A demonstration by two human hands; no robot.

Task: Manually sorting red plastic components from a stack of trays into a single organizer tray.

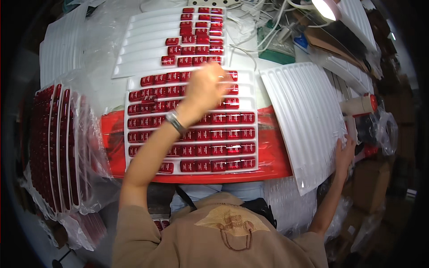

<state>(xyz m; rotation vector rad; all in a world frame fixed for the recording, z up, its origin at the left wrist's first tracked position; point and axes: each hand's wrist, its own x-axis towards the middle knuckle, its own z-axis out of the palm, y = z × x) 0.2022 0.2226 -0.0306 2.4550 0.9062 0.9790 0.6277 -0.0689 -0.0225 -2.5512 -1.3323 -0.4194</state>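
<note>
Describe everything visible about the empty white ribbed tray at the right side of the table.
The empty white ribbed tray looks like thin moulded plastic, with long parallel grooves running its length and a flat rim. No red pieces sit in it. It lies tilted, turned diagonally, its near corner hanging past the table edge over clear plastic bags. Its left edge lies beside the red tray that holds the filled white tray. The right hand touches its lower right edge; whether it grips or only rests there cannot be told.

Small glossy red rectangular packets (225, 133) fill white ridged plastic trays (250, 96) at centre; clear plastic bags (89, 147) of them stand left.
</note>
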